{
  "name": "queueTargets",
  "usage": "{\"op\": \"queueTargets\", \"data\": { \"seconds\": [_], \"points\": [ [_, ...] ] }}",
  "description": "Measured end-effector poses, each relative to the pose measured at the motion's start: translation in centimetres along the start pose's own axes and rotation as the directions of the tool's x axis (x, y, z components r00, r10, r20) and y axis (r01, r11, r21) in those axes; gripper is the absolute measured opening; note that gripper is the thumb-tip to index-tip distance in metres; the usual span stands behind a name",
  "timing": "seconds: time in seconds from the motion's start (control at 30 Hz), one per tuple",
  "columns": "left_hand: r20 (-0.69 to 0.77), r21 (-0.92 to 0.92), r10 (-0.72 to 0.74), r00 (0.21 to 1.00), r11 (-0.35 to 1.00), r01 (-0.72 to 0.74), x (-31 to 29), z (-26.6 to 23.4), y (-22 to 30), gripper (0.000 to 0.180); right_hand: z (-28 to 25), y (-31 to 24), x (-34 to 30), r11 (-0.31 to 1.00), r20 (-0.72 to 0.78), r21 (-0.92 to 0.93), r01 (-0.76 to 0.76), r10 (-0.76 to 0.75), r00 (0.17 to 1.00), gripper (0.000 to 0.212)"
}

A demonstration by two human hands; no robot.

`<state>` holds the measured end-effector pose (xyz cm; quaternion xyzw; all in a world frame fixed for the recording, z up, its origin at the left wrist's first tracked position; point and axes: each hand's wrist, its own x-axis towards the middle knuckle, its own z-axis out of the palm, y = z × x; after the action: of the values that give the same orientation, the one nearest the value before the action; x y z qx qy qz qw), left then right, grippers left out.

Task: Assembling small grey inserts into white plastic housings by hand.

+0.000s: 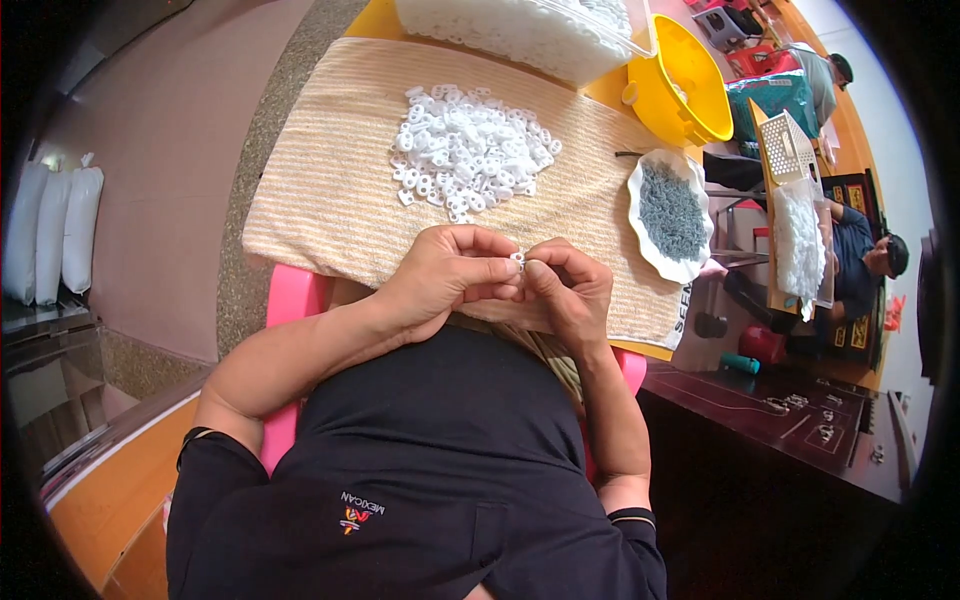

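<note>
Just past the front edge of the cloth, my two hands meet at the fingertips. My left hand pinches a small white plastic piece with a hole in it between thumb and forefinger. My right hand is closed too, its thumb and forefinger pressed against the piece's right side. Whether those fingers also hold something smaller is hidden. Beyond my hands lies a loose heap of similar white plastic pieces. To the right, a white wavy-rimmed dish holds many tiny grey parts, too fine to tell apart.
A striped beige cloth covers the table. At its far side stand a clear bin of white pieces and a yellow basket. Pink chair parts flank me. White sacks stand far left; people sit at tables far right.
</note>
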<state>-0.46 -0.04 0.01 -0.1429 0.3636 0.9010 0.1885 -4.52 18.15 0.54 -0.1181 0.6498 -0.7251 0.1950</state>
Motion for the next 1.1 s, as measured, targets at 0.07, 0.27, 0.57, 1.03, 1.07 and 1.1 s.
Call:
{"op": "queueTargets", "data": {
  "seconds": [0.07, 0.27, 0.57, 1.03, 1.07, 1.1],
  "points": [
    [-0.001, 0.011, 0.008, 1.0, 1.0, -0.008, 0.0, 0.0, -0.1, 0.018, -0.2, 0.1, 0.0, 1.0, 0.015, -0.008, -0.003, 0.003, 1.0, 0.008],
    [-0.018, 0.028, 0.028, 0.999, 0.999, -0.027, 0.0, -0.2, -0.5, 0.018, -0.7, 0.5, 0.1, 0.99, 0.055, -0.135, 0.047, -0.04, 0.998, 0.007],
    [-0.013, 0.091, 0.096, 0.995, 0.991, -0.095, 0.1, -0.2, -1.4, 0.016, -0.7, 0.1, 0.0, 0.991, 0.059, -0.125, -0.054, 0.062, 0.996, 0.009],
    [-0.03, 0.044, 0.106, 0.994, 0.994, -0.105, -0.1, 0.2, -1.2, 0.016, -0.3, -0.3, 0.1, 0.981, 0.011, -0.191, -0.026, 0.029, 1.0, 0.013],
    [-0.028, 0.047, 0.104, 0.994, 0.994, -0.103, -0.1, 0.1, -1.2, 0.016, -0.4, -0.2, 0.1, 0.972, 0.033, -0.235, 0.014, -0.006, 0.999, 0.013],
    [-0.027, 0.051, 0.103, 0.994, 0.994, -0.101, -0.1, 0.1, -1.2, 0.016, -0.4, -0.3, 0.1, 0.972, 0.033, -0.236, 0.014, -0.006, 0.999, 0.013]
  ]
}}
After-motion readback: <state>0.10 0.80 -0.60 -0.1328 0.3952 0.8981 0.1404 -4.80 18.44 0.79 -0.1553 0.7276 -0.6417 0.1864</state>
